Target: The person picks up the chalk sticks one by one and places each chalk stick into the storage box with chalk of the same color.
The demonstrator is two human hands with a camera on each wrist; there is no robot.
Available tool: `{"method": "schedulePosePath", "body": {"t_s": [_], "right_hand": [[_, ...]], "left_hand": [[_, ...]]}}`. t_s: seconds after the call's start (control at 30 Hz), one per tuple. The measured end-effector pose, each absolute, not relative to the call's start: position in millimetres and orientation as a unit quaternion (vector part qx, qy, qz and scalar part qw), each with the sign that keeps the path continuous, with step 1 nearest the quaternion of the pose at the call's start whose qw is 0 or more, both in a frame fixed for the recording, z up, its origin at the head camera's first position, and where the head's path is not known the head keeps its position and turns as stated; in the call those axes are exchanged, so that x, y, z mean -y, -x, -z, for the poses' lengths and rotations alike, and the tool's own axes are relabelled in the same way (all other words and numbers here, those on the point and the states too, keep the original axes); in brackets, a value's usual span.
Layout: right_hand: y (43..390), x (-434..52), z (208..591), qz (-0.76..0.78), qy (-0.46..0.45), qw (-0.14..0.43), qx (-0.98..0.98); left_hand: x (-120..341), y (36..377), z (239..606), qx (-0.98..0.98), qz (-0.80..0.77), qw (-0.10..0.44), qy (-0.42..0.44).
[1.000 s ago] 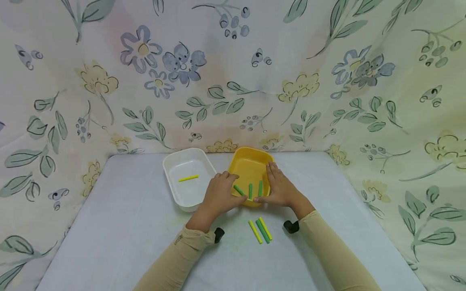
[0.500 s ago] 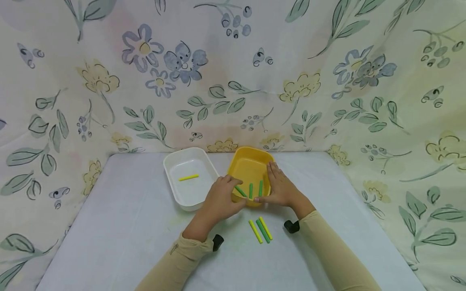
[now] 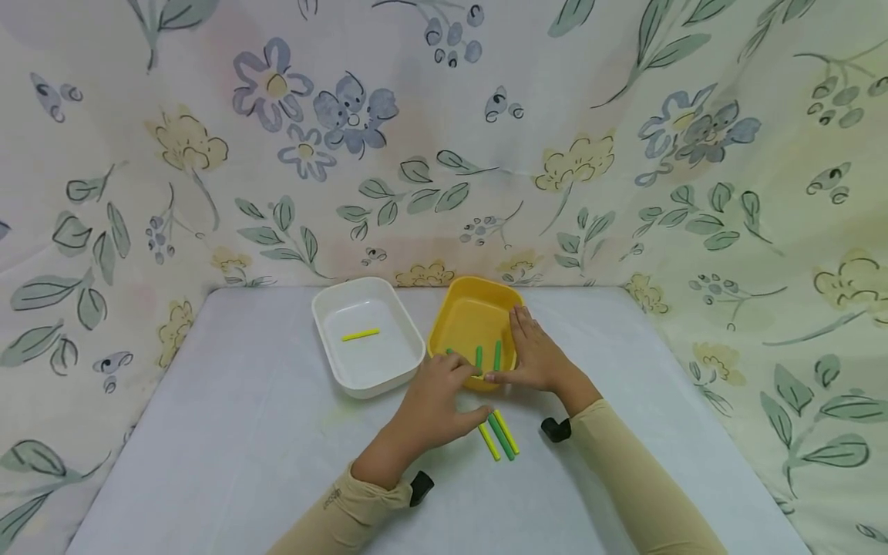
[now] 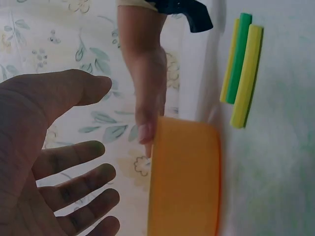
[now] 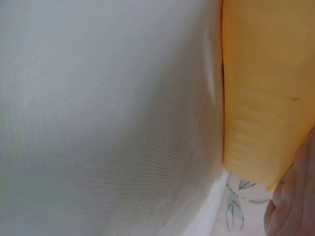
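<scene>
A yellow plastic tray (image 3: 475, 320) stands at the back middle of the table, with 3 thin green sticks (image 3: 497, 356) inside at its near end. My right hand (image 3: 539, 356) grips its near right corner, thumb at the near rim and fingers along the right side. My left hand (image 3: 433, 401) hovers near the tray's front left, thumb spread from the fingers. In the left wrist view that palm holds nothing, apart from the tray wall (image 4: 184, 182). Below the left thumb lie a green stick (image 3: 501, 439) and two yellow sticks (image 3: 489, 443), side by side.
A white tray (image 3: 375, 370) stands just left of the yellow one, with a single yellow stick (image 3: 361, 334) in it. White cloth (image 3: 243, 432) covers the table. Behind it hangs a floral curtain (image 3: 444, 131).
My left hand has let go of the yellow tray's near left rim and drawn back toward the loose sticks, its thumb moving down and right. The right hand stays on the tray.
</scene>
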State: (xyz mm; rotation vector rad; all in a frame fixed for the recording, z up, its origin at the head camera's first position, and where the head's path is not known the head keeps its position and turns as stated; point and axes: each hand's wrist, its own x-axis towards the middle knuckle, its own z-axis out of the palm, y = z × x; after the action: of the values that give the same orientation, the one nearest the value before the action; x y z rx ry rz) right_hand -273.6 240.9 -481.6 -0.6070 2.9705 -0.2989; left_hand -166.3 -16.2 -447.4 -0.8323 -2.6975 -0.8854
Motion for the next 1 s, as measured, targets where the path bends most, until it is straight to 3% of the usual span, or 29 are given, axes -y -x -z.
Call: {"method": "schedulePosePath", "body": {"t_s": [1.0], "right_hand": [[273.9, -240.4, 482.9, 0.104, 0.200, 0.042, -0.973]], "left_hand": [[-15.9, 156.8, 493.8, 0.916, 0.255, 0.050, 0.306]]}}
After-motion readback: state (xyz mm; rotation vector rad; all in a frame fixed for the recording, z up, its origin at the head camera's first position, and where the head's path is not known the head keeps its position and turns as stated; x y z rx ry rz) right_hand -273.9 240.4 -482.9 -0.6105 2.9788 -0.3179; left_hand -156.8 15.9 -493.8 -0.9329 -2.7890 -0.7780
